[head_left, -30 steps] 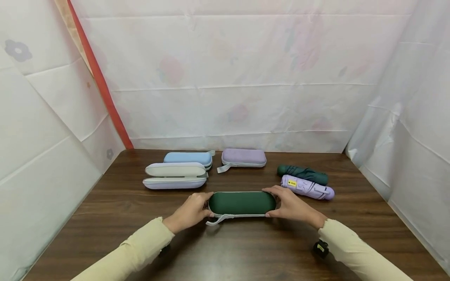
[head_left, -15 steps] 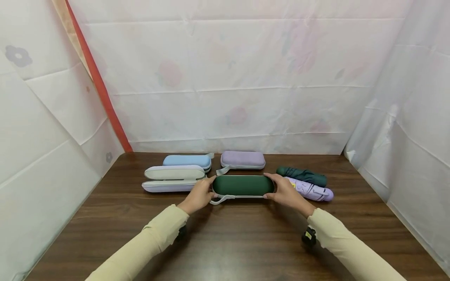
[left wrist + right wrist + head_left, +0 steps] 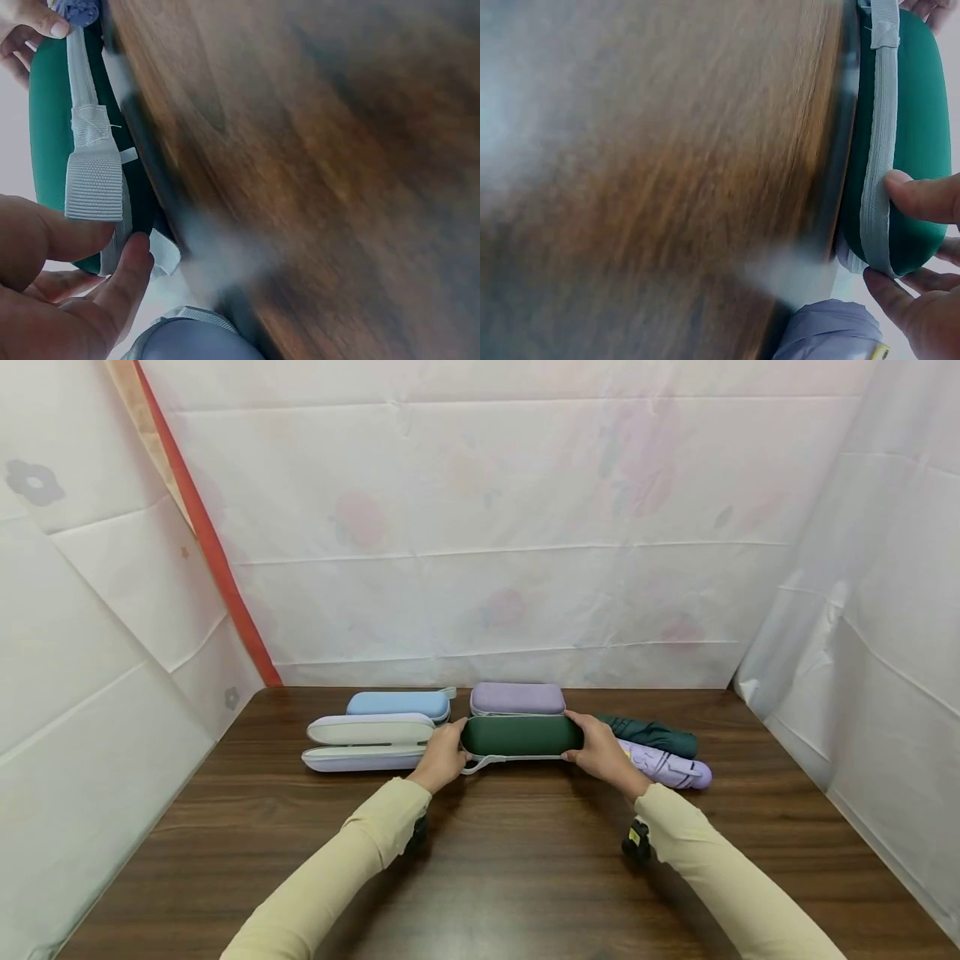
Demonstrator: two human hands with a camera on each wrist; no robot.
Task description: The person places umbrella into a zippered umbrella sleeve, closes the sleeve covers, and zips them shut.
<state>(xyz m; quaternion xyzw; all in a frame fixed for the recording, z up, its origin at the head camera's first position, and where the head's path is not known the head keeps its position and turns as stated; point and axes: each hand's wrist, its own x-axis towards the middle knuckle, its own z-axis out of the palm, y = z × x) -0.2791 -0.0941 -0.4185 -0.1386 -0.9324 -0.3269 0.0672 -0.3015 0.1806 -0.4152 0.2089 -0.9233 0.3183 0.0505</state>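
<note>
Both hands hold a long dark green zip case, one at each end. Pale grey zipper trim runs round it, and a grey wrist strap hangs from its left end. My left hand pinches the left end, thumb on the near side. At the right end my right hand grips with the thumb in front and fingers behind. Right behind the green case lies a purple zip case, partly covered by it in the head view. In the right wrist view the thumb presses close to the zipper.
Left of the green case, a lavender case lies with its lid raised, close to my left hand. A light blue case sits behind it. Beside my right hand are a folded green umbrella and a folded lilac umbrella. White cloth hangs behind the table.
Both hands have carried the green case away from the near side of the table, up to the front of the purple case. The other cases and umbrellas have stayed in place.
</note>
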